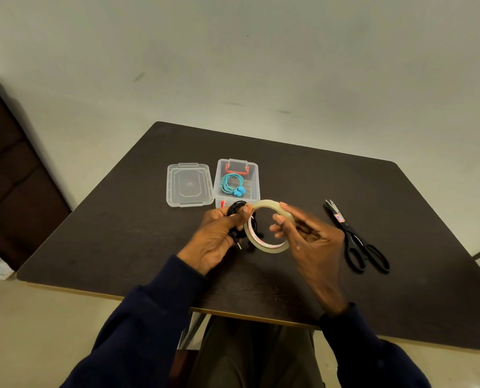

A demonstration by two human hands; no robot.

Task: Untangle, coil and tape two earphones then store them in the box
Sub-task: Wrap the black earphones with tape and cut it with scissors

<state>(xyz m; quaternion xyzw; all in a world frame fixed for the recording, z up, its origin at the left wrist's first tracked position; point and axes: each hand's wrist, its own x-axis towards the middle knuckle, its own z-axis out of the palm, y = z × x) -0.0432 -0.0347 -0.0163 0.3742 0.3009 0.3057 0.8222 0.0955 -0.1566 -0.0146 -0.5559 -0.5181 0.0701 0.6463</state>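
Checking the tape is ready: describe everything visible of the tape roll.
The tape roll is a thin ring of clear, yellowish tape on a white core with red print. It is held tilted above the dark table, near the clear box. The right hand pinches its far right side; the left hand presses its thumb on the left edge, beside the coiled black earphone.

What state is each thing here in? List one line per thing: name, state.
box: open, on the table
lid: off, lying left of the box
blue earphones: coiled, inside the box
black earphones: coiled, gripped by the left hand
tape roll: held by the right hand, left thumb touching
scissors: almost shut, lying on the table
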